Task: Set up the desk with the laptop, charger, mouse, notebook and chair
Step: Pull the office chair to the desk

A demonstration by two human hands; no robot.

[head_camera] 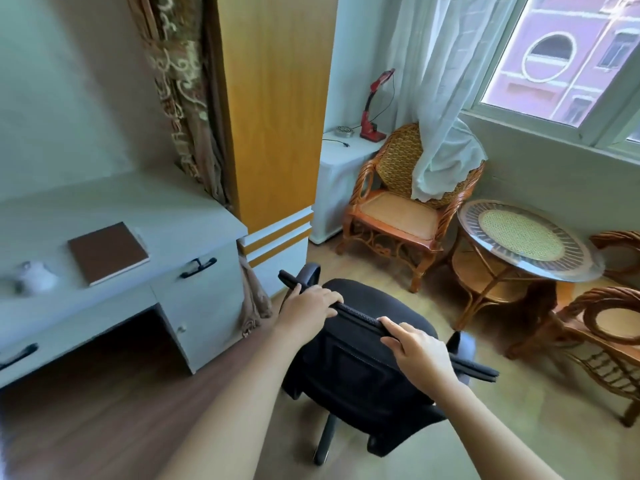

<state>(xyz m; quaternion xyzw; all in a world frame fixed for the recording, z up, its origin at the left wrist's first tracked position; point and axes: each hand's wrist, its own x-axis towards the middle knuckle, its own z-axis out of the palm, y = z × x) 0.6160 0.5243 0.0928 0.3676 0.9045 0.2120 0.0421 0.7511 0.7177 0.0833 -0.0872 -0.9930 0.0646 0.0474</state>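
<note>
A black office chair (360,362) stands on the wooden floor to the right of the pale grey desk (166,209). My left hand (310,303) grips the top edge of its backrest near the left end. My right hand (415,355) grips the same edge further right. On the desk top lies a brown notebook (107,252), closed and flat. Left of the notebook sits a blurred white mouse (33,277). No laptop or charger shows in this view.
A tall wood-panelled cabinet (277,116) rises at the desk's right end. Three wicker armchairs (398,209) and a round glass-topped wicker table (526,237) fill the right side under the window. A red desk lamp (372,105) stands on a white unit behind.
</note>
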